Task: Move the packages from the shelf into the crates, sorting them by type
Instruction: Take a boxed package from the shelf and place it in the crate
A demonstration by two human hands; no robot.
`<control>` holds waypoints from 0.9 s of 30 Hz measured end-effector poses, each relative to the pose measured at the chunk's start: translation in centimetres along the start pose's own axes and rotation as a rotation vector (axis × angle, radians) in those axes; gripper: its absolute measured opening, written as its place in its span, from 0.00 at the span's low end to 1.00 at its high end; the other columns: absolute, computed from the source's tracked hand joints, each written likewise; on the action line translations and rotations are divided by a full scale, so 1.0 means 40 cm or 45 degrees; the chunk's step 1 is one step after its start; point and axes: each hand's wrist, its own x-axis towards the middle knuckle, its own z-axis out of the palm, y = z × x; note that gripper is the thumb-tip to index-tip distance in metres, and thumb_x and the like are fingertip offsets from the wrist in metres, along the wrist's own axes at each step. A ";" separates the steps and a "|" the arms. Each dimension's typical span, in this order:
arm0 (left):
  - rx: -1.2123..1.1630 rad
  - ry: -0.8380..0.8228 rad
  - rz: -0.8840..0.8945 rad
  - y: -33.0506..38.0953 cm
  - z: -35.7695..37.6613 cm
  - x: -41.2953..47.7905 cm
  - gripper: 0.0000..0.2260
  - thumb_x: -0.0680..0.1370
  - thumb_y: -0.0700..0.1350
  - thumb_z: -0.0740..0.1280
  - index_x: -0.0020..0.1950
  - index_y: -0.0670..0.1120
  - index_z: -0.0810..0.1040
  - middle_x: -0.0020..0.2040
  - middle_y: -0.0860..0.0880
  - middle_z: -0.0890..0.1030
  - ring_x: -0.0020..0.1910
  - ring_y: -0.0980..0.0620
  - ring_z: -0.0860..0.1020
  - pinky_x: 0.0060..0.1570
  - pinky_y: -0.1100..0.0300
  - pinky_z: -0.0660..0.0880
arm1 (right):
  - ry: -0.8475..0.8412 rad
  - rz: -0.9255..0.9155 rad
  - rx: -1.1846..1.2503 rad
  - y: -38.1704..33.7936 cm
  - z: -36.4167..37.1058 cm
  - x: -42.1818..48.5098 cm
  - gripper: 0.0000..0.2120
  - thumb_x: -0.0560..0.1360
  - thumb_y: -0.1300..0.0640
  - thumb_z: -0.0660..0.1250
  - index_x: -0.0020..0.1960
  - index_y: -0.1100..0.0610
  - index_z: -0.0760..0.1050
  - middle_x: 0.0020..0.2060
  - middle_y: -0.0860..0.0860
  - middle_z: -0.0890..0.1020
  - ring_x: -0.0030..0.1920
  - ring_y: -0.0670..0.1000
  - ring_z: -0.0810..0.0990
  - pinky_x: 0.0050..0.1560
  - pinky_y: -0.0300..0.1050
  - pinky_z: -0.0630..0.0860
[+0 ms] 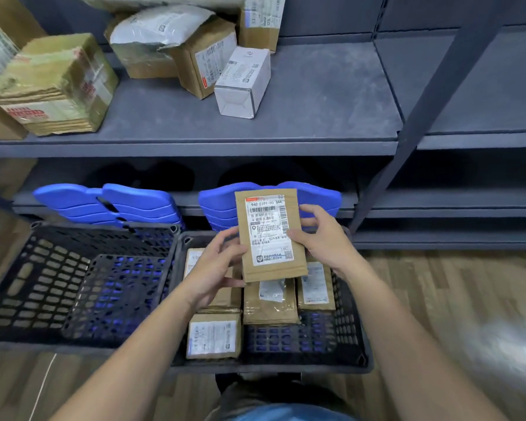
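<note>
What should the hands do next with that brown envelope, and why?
Probably lower the brown envelope into the right crate. The left hand and right hand hold it just above that crate, where similar brown packages with white labels already lie, so it seems to belong with that type.

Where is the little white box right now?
In the head view, the white box lies on the upper shelf, top middle of the picture, just right of a brown carton.
</note>
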 end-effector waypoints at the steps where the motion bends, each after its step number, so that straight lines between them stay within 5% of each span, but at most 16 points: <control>1: 0.024 0.002 -0.032 -0.011 0.004 0.004 0.15 0.84 0.43 0.66 0.70 0.55 0.76 0.60 0.55 0.86 0.58 0.53 0.84 0.41 0.46 0.83 | -0.013 0.009 -0.040 0.015 0.007 0.003 0.31 0.78 0.53 0.75 0.78 0.51 0.67 0.57 0.46 0.85 0.59 0.46 0.83 0.63 0.52 0.79; 4: 0.115 -0.017 -0.153 -0.063 0.017 0.029 0.12 0.85 0.47 0.64 0.67 0.58 0.79 0.60 0.54 0.86 0.61 0.50 0.82 0.41 0.45 0.85 | -0.059 0.095 -0.180 0.075 0.024 0.017 0.32 0.78 0.46 0.74 0.77 0.48 0.67 0.52 0.43 0.84 0.55 0.47 0.83 0.58 0.50 0.79; 6: 0.150 -0.056 -0.243 -0.111 0.031 0.051 0.11 0.86 0.49 0.64 0.65 0.59 0.81 0.59 0.56 0.86 0.61 0.51 0.83 0.49 0.39 0.85 | -0.067 0.156 -0.301 0.117 0.033 0.029 0.33 0.76 0.43 0.75 0.77 0.48 0.67 0.57 0.45 0.84 0.60 0.51 0.82 0.62 0.52 0.78; 9: 0.193 -0.110 -0.284 -0.177 0.069 0.083 0.12 0.86 0.50 0.64 0.69 0.59 0.78 0.58 0.60 0.85 0.58 0.54 0.83 0.48 0.43 0.86 | -0.088 0.254 -0.411 0.189 0.041 0.055 0.33 0.76 0.45 0.76 0.75 0.51 0.67 0.64 0.49 0.83 0.66 0.54 0.79 0.66 0.52 0.76; 13: 0.255 -0.149 -0.310 -0.271 0.122 0.143 0.19 0.86 0.50 0.65 0.76 0.62 0.68 0.66 0.56 0.80 0.57 0.53 0.83 0.49 0.42 0.85 | -0.131 0.398 -0.602 0.281 0.041 0.089 0.44 0.78 0.48 0.73 0.83 0.53 0.50 0.74 0.55 0.76 0.73 0.59 0.74 0.70 0.52 0.70; 16: 0.324 -0.273 -0.312 -0.348 0.149 0.188 0.35 0.80 0.43 0.74 0.81 0.62 0.62 0.71 0.57 0.77 0.62 0.50 0.82 0.59 0.42 0.83 | -0.140 0.406 -0.700 0.326 0.046 0.096 0.50 0.81 0.50 0.70 0.85 0.51 0.34 0.77 0.62 0.68 0.75 0.62 0.71 0.69 0.51 0.69; 20: 0.509 -0.432 -0.257 -0.422 0.189 0.247 0.60 0.65 0.38 0.82 0.83 0.68 0.47 0.71 0.60 0.78 0.68 0.53 0.79 0.69 0.47 0.77 | -0.108 0.376 -0.713 0.381 0.057 0.108 0.56 0.78 0.51 0.74 0.84 0.45 0.32 0.73 0.62 0.64 0.66 0.62 0.77 0.59 0.49 0.73; 22: 0.574 -0.453 -0.203 -0.436 0.217 0.278 0.64 0.63 0.39 0.80 0.82 0.69 0.41 0.73 0.60 0.75 0.68 0.53 0.79 0.64 0.49 0.80 | -0.131 0.403 -0.796 0.405 0.058 0.121 0.57 0.76 0.49 0.76 0.85 0.47 0.33 0.75 0.60 0.58 0.68 0.62 0.75 0.63 0.50 0.74; 25: 0.626 -0.467 -0.090 -0.443 0.248 0.316 0.59 0.66 0.34 0.77 0.82 0.68 0.46 0.72 0.57 0.76 0.63 0.50 0.81 0.46 0.61 0.81 | -0.144 0.422 -0.944 0.427 0.055 0.133 0.58 0.76 0.47 0.76 0.85 0.51 0.33 0.82 0.61 0.41 0.77 0.63 0.66 0.72 0.51 0.70; 27: 0.689 -0.457 -0.044 -0.453 0.250 0.327 0.56 0.68 0.31 0.78 0.83 0.64 0.49 0.70 0.57 0.77 0.64 0.52 0.80 0.46 0.66 0.79 | -0.160 0.377 -1.010 0.446 0.060 0.134 0.56 0.78 0.46 0.74 0.84 0.54 0.33 0.81 0.61 0.29 0.83 0.64 0.54 0.76 0.51 0.66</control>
